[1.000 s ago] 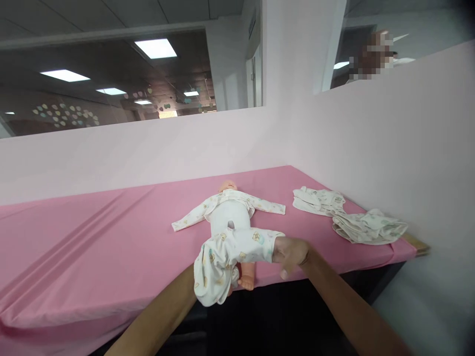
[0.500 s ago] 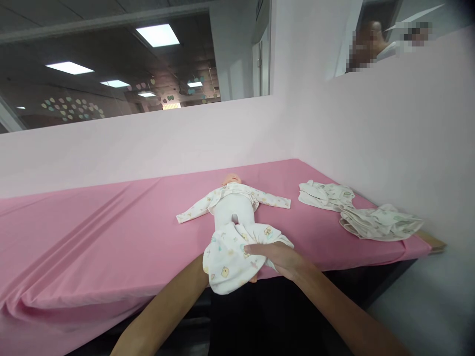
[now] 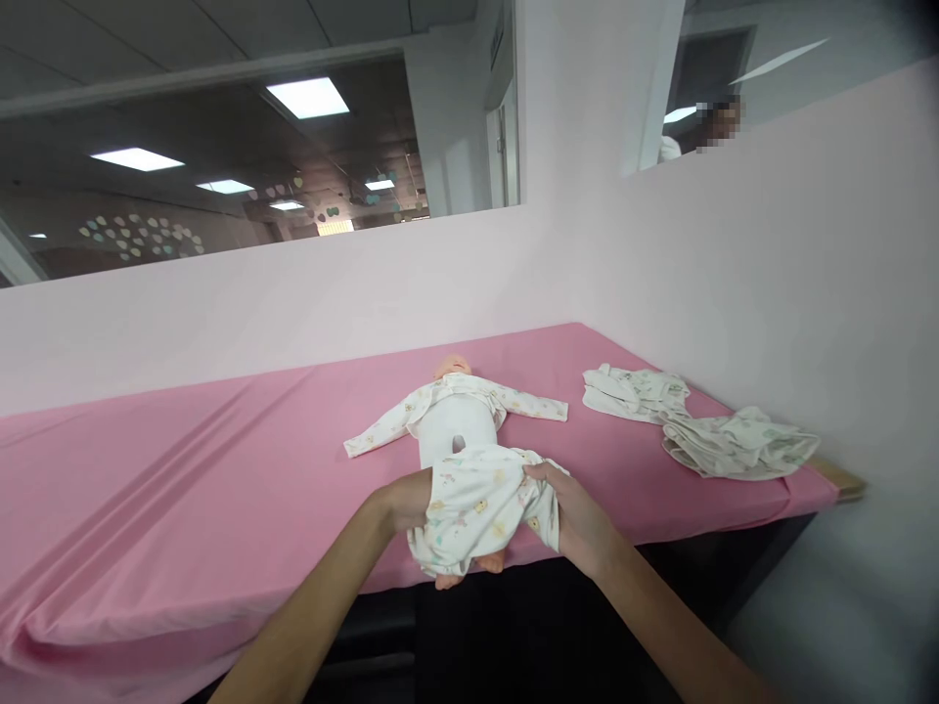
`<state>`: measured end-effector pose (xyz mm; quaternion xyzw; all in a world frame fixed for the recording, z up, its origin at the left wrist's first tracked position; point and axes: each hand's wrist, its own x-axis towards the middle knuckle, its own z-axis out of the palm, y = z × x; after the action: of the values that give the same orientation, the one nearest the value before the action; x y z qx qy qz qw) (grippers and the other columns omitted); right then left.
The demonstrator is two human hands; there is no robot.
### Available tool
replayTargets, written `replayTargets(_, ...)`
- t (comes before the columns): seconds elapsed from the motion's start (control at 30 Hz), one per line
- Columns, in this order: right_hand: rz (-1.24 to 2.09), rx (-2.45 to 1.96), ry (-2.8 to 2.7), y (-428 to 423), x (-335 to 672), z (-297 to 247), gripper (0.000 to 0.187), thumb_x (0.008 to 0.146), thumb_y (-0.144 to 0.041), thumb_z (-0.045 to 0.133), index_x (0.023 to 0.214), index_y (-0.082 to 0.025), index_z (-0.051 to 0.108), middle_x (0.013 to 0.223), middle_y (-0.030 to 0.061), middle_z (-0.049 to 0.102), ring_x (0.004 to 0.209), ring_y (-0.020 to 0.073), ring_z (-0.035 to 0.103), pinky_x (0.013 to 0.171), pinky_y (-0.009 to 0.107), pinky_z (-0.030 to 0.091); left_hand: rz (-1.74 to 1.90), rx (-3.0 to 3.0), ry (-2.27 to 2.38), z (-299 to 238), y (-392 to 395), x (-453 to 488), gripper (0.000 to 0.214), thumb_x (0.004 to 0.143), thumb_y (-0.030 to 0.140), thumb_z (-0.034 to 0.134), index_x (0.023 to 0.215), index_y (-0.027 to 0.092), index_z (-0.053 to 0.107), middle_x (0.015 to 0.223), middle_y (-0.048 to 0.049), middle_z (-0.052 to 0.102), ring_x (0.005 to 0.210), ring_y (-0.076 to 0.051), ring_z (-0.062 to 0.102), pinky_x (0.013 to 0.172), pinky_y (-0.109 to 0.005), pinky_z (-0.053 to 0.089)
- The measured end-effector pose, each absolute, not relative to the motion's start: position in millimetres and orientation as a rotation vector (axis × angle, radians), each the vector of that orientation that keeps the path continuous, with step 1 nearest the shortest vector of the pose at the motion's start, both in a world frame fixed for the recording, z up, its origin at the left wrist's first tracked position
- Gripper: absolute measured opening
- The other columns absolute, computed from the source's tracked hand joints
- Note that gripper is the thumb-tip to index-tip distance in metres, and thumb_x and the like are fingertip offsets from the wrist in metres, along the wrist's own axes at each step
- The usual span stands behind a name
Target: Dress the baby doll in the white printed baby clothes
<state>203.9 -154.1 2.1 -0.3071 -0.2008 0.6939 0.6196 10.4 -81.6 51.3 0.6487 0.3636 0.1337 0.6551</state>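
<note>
Across lower half of frame, seeing pink-covered table (image 3: 183, 489). At centre, seeing doll (image 3: 456, 420) lying on it, with printed top (image 3: 400, 418) around shoulders, sleeves out wide. At right, seeing folded clothes (image 3: 740, 445). At lower centre, seeing printed trousers (image 3: 480, 504) bunching over doll's legs. With right hand (image 3: 579, 516), gripping trouser edge, thumb on top. With left hand (image 3: 408, 501), reaching under trouser fabric; not making out finger state, hidden by cloth. Below hem, seeing doll's feet (image 3: 490, 561).

Ceiling panels (image 3: 308, 98) glare white in a dim glass pane (image 3: 220, 117). Pink sheet (image 3: 183, 469) is evenly lit, fold shadows soft. Upper-right corner is dark. Print on the garment (image 3: 476, 504) looks soft, possibly motion blur.
</note>
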Motion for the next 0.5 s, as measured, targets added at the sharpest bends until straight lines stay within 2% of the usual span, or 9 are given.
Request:
replayTargets(0.13, 1.664, -0.661, -0.499, -162, 200, -1, 0.029, 0.077, -0.029, 0.072, 0.103, -0.017, 0.068, 0.088, 0.0060, 0.073, 0.087, 0.0234, 0.068, 0.073, 0.033, 0.053, 0.501, 1.339, 0.795, 68, -104, -12, 0.030, 0.082, 0.035, 0.064, 0.102, 0.013, 0.070, 0.092, -0.0088, 0.071, 0.081, -0.018, 0.061, 0.073, -0.028, 0.045)
replayTargets(0.3, 1.743, -0.683, -0.520, -177, 182, 6, 0.039, 0.079, -0.034, 0.072, 0.111, -0.013, 0.065, 0.091, 0.0103, 0.073, 0.083, 0.0251, 0.069, 0.063, 0.033, 0.051, 0.800, 1.286, 0.813, 70, -123, -17, 0.033, 0.090, 0.041, 0.055, 0.099, 0.013, 0.069, 0.086, -0.0072, 0.068, 0.071, -0.015, 0.057, 0.069, -0.027, 0.044)
replayTargets(0.4, 1.747, -0.689, -0.491, -179, 170, 10, 0.045, 0.077, -0.035, 0.074, 0.114, -0.013, 0.063, 0.092, 0.0111, 0.073, 0.081, 0.0249, 0.069, 0.057, 0.030, 0.049, 0.820, 1.286, 0.865, 66, -131, -11, 0.035, 0.087, 0.048, 0.058, 0.097, 0.015, 0.067, 0.083, -0.0043, 0.065, 0.069, -0.014, 0.056, 0.066, -0.026, 0.044)
replayTargets(0.5, 1.789, -0.651, -0.427, -178, 159, 15, 0.047, 0.075, -0.028, 0.076, 0.117, -0.012, 0.062, 0.092, 0.0105, 0.073, 0.082, 0.0228, 0.070, 0.065, 0.031, 0.052, 0.741, 1.338, 0.929, 61, -137, -4, 0.035, 0.081, 0.049, 0.065, 0.092, 0.016, 0.064, 0.077, -0.0013, 0.060, 0.068, -0.012, 0.054, 0.063, -0.023, 0.042)
